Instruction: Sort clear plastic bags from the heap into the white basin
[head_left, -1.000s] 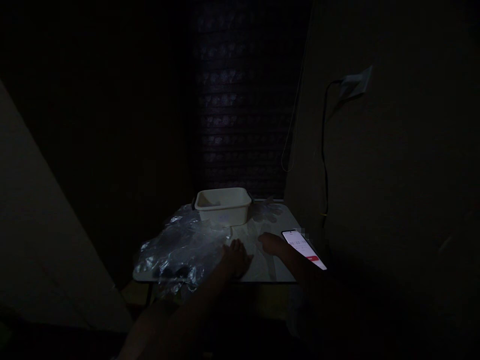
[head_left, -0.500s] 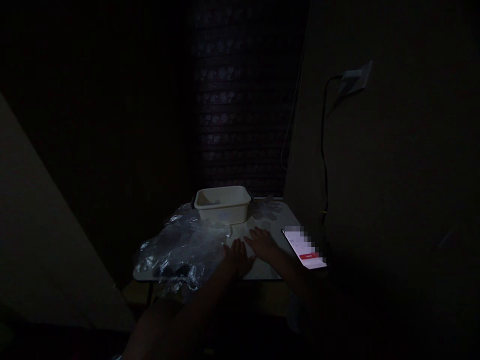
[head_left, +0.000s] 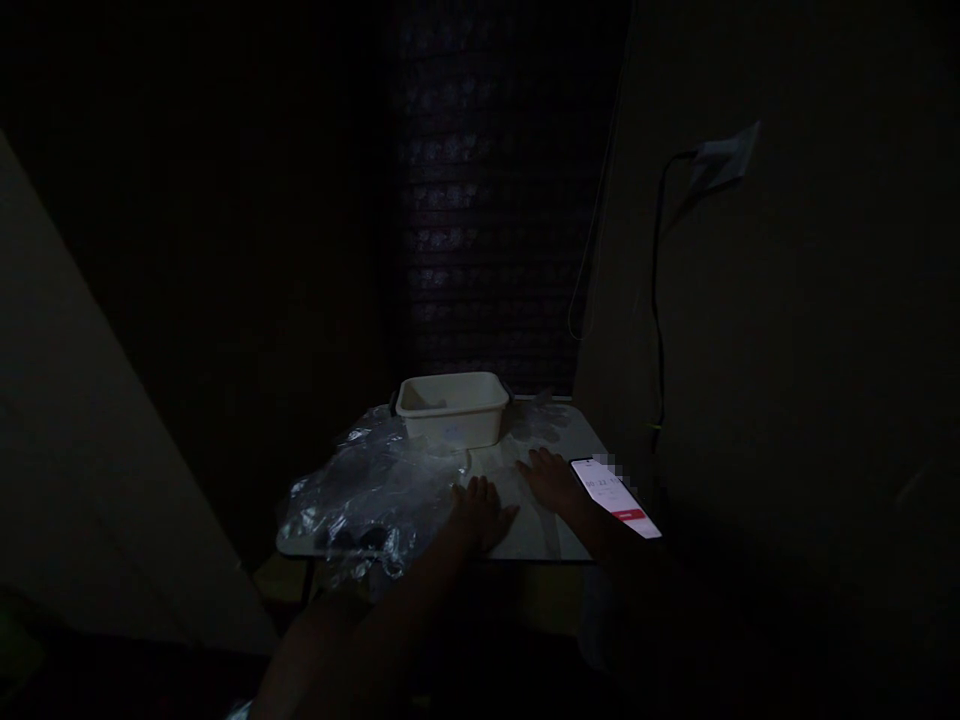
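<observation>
In dim light, my left hand (head_left: 478,515) lies on the small white table (head_left: 525,540), its fingers apart, beside a heap of clear plastic bags (head_left: 375,490). My right hand (head_left: 551,480) rests to the right of it, fingers spread, on what looks like a flat clear plastic piece (head_left: 514,485). Neither hand is seen holding anything. Beyond the hands stands a white tub (head_left: 454,425) with dark handles; something pale and hard to make out lies inside it.
A lit phone (head_left: 615,500) lies at the table's right edge. More clear plastic (head_left: 541,420) is right of the tub. A black cable (head_left: 657,300) hangs from a wall socket (head_left: 726,158). Dark blinds (head_left: 450,240) are behind the table.
My right hand has moved right, away from my left hand, so the gap between them is wider. The whole view has shifted slightly. My left hand stays near the same spot.
</observation>
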